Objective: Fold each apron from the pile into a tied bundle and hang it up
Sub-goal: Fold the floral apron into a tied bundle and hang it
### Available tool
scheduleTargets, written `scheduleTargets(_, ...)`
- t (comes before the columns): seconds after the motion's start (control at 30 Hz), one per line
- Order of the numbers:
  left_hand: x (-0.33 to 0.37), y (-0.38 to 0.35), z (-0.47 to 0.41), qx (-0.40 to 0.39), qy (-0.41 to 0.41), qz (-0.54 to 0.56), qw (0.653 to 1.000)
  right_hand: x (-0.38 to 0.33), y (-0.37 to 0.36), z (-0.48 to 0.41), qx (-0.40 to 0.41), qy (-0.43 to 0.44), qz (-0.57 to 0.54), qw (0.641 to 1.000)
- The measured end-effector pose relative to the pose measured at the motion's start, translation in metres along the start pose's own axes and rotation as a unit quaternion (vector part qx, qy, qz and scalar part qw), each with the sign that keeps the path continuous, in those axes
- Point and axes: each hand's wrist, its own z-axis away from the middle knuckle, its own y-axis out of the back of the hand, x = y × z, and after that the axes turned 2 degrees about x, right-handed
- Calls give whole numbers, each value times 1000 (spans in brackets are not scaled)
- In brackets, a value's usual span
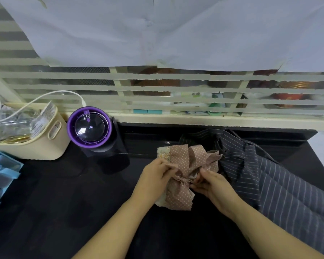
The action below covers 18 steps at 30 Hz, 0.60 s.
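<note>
Lower centre of the frame, the dotted pink apron [178, 176] lies folded on the black tabletop [64, 202]; left hand [155, 176] and right hand [211, 184] each pinch a tie end, apparently cinching the knot; a striped apron [266, 176] waits just right.

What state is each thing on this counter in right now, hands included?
Pink dotted apron: folded into a bundle, strap round its middle, being tied.
Striped apron: unfolded, lying crumpled to the right of the bundle.
Left hand: pinches the strap.
Right hand: pinches the strap at the knot.
Purple device: display lit.
Basket: filled with clear wrappers.
</note>
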Motion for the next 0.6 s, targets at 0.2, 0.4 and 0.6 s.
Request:
scheduleTargets(0.2, 12, -14, -18, -71, 19, -92, 993, 3, -9, 9, -1, 45, 89, 995)
scheduleTargets(0.4, 21, -28, -22, -187, 57, -135, 971, 9, -20, 23, 96, 286, 259, 918)
scheduleTargets(0.6, 31, -21, -13, -228, 79, -114, 964, -28, -35, 3, -25, 471, 547, 692)
